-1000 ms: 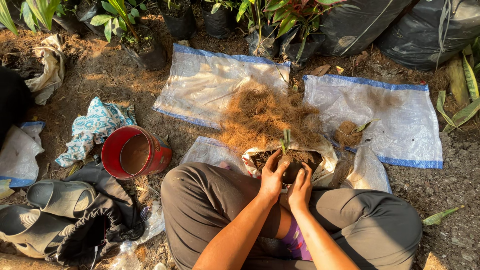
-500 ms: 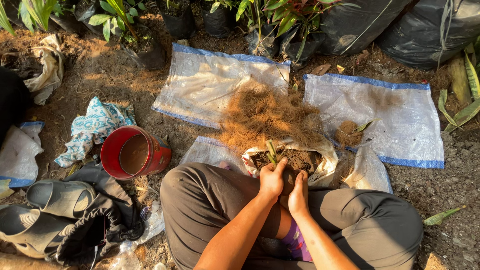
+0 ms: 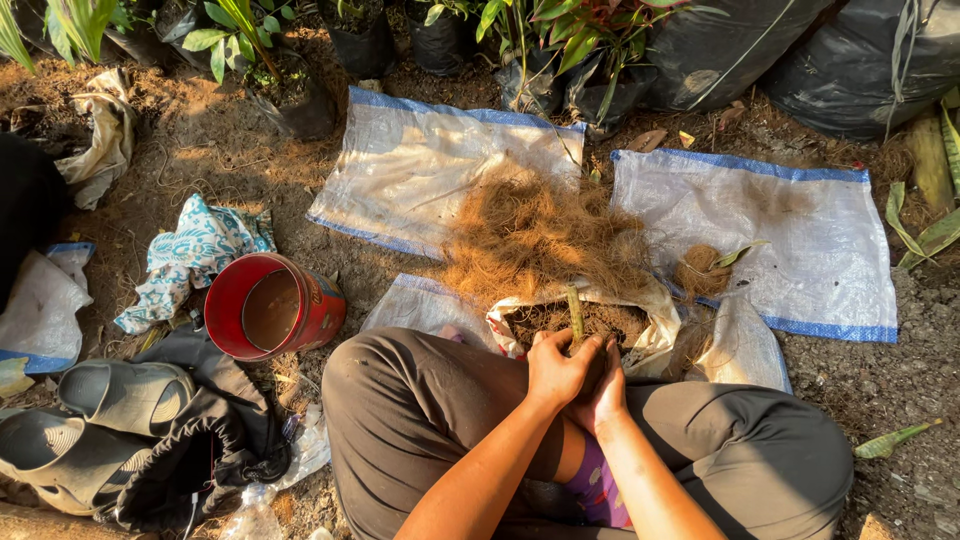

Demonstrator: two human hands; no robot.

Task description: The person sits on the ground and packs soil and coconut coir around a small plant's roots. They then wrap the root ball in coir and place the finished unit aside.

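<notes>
— While the person sits on the ground, where are the hands?

— Both sit side by side, touching, at the near edge of a small white bag (image 3: 655, 315) full of dark soil (image 3: 545, 322). The left hand (image 3: 558, 368) curls shut around the bottom of a thin green stem (image 3: 575, 312). The right hand (image 3: 607, 392) presses close against it, fingers bent down, but I cannot tell if it grips the stem too.

— Where is the stem?

— It stands up straight in the soil, right in front of the knees.

— How does it feel, do you think?

— Light and thin, I think. It looks like it could snap, so low down near the soil seems the best place to hold. The soil looks loose and crumbly.

— What else is around?

— A pile of brown stringy fibre (image 3: 530, 235) lies just behind the bag, on white sacks (image 3: 800, 230) spread flat. A red bucket (image 3: 272, 305) lies tipped to the left, near a blue patterned cloth (image 3: 195, 250) and grey sandals (image 3: 120, 395). Potted plants (image 3: 260, 60) line the back.
</notes>
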